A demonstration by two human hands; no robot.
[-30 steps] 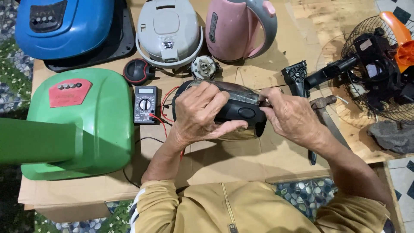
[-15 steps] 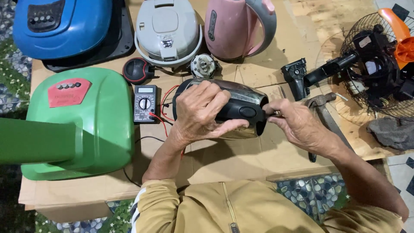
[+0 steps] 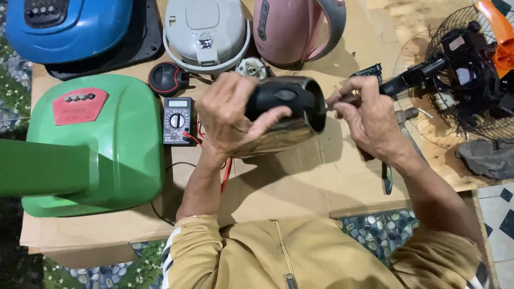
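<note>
Lifted now, the steel kettle (image 3: 286, 115) has come up off the cardboard and nearer the camera than a moment ago, its black base end turned toward the right hand. Sweeping from the left: a big green appliance housing (image 3: 96, 139) with a red panel fills the table's left side, a blue one (image 3: 67, 27) behind it. Next comes a small black multimeter (image 3: 178, 120), red and black leads trailing under the forearm. Then the left hand (image 3: 233, 115), fingers wrapped over the kettle's dark handle, thumb clamped across its shiny side, holding it in the air above the cardboard-covered table (image 3: 300, 182). Behind sit a grey cooker lid (image 3: 206, 32) and a pink kettle (image 3: 292, 29). Right hand (image 3: 367, 115) is at the kettle's rim, fingertips pinched together on something small I can't make out. Far right, a caged fan (image 3: 471, 69) lies on its side.
</note>
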